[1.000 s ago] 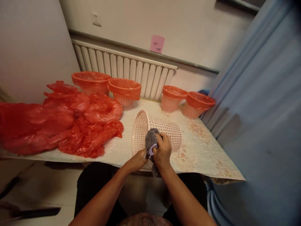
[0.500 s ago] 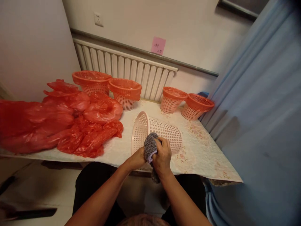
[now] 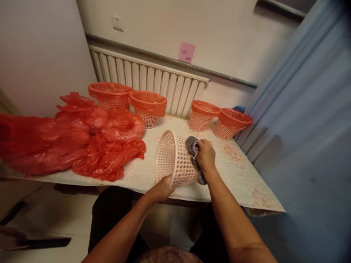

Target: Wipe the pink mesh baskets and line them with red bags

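A pale pink perforated plastic wastebasket (image 3: pixel 183 166) lies on its side on the table, its wide mouth facing left. My left hand (image 3: pixel 162 189) grips the lower part of its rim, the fingers partly hidden by the basket. Bunched in my closed right hand (image 3: pixel 206 155) is a grey cloth (image 3: pixel 191 143) with a light purple edge. The cloth touches the outer side of the basket toward its base end.
Crumpled red plastic bags (image 3: pixel 95 142) cover the table's left side. Along the back stand wastebaskets lined with red bags: two at left (image 3: pixel 149 109), two at right (image 3: pixel 203 116). A radiator (image 3: pixel 153 78) is behind them; a blue curtain (image 3: pixel 296 120) hangs at right.
My left hand has gone from the cloth to the basket's rim. My right hand has carried the cloth up and right onto the basket's side.
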`<state>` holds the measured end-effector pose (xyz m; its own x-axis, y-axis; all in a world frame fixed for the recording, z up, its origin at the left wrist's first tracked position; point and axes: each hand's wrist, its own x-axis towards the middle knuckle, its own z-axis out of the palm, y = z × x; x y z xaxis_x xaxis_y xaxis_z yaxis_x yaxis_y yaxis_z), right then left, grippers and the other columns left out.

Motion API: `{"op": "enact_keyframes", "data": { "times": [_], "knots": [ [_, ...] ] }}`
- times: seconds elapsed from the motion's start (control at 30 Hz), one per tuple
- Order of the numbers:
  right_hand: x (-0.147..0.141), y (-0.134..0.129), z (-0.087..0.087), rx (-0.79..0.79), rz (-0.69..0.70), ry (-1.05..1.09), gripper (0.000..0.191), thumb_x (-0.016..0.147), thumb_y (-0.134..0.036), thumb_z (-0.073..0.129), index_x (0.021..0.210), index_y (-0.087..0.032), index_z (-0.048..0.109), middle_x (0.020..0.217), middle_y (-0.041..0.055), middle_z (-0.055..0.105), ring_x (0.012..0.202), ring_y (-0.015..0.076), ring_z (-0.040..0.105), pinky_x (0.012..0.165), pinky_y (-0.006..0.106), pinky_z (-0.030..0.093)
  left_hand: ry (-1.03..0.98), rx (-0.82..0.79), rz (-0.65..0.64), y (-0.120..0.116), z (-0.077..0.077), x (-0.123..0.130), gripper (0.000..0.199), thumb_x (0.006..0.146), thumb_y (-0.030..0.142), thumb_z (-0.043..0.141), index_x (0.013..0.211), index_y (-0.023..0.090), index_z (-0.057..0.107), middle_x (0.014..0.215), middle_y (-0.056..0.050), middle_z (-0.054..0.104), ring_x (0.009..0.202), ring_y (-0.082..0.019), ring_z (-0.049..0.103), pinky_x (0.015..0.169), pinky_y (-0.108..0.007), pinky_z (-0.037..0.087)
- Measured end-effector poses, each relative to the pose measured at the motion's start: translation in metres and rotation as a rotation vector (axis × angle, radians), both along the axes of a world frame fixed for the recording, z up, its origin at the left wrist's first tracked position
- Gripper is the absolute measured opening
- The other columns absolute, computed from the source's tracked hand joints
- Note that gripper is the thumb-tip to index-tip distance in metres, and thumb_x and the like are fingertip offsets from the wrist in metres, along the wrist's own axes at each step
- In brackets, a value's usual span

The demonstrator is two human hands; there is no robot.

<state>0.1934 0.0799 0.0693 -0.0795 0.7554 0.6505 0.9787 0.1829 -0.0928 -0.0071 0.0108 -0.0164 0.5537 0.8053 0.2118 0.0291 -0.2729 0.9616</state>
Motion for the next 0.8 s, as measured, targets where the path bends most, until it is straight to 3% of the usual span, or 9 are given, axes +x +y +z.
{"op": "enact_keyframes", "data": {
  "times": [0.1,0.23,0.33,0.47,0.6,0.8],
  "knots": [
    [0.043,0.008,-0.013,-0.082,-0.158,0.015,0.017,0.085,-0.017,0.050,0.089,-0.017,0.066,0.089,0.0066,0.059,0.082,0.0181,0.044,0.066,0.028,0.029,-0.027,0.001,-0.022,0.001,0.000,0.000,0.054,0.072,0.005,0.046,0.124,0.016,0.059,0.121,-0.005,0.066,0.118,-0.021,0.055,0.111,-0.041,0.034],
    [0.071,-0.012,-0.040,-0.047,-0.268,0.091,0.016,0.084,-0.021,0.050,0.088,-0.016,0.065,0.090,0.0072,0.059,0.083,0.0189,0.045,0.069,0.029,0.032,-0.057,-0.007,-0.032,0.003,0.003,-0.002,0.050,0.074,0.006,0.048,0.122,0.016,0.061,0.117,-0.005,0.068,0.118,-0.022,0.056,0.111,-0.043,0.034],
    [0.058,-0.040,-0.064,0.066,-0.260,0.180,0.018,0.080,-0.016,0.048,0.090,-0.015,0.062,0.094,0.0093,0.057,0.089,0.0220,0.046,0.076,0.032,0.037,-0.065,-0.027,-0.062,0.005,0.008,-0.004,0.044,0.076,0.008,0.049,0.117,0.016,0.064,0.113,-0.006,0.069,0.117,-0.022,0.056,0.109,-0.043,0.035],
    [0.011,-0.071,-0.087,0.154,-0.104,0.309,0.032,0.073,-0.010,0.046,0.101,-0.016,0.060,0.104,0.0109,0.054,0.099,0.0250,0.047,0.085,0.038,0.042,-0.045,-0.019,-0.058,0.007,0.015,-0.005,0.036,0.082,0.015,0.048,0.114,0.016,0.065,0.114,-0.006,0.069,0.116,-0.021,0.056,0.107,-0.039,0.037],
    [-0.038,-0.084,-0.080,0.189,0.109,0.347,0.040,0.072,-0.010,0.049,0.110,-0.017,0.059,0.109,0.0110,0.052,0.102,0.0250,0.048,0.088,0.042,0.044,0.018,0.000,-0.038,0.009,0.012,-0.007,0.034,0.080,0.015,0.051,0.112,0.013,0.063,0.114,-0.008,0.067,0.109,-0.022,0.058,0.102,-0.037,0.041],
    [-0.066,-0.071,-0.037,0.156,0.216,0.301,0.050,0.067,-0.007,0.050,0.113,-0.019,0.062,0.110,0.0099,0.054,0.102,0.0248,0.048,0.090,0.042,0.044,0.102,0.010,-0.038,0.009,-0.002,-0.010,0.034,0.080,0.013,0.049,0.112,0.012,0.060,0.107,-0.007,0.067,0.100,-0.021,0.059,0.096,-0.037,0.044]
  ]
}}
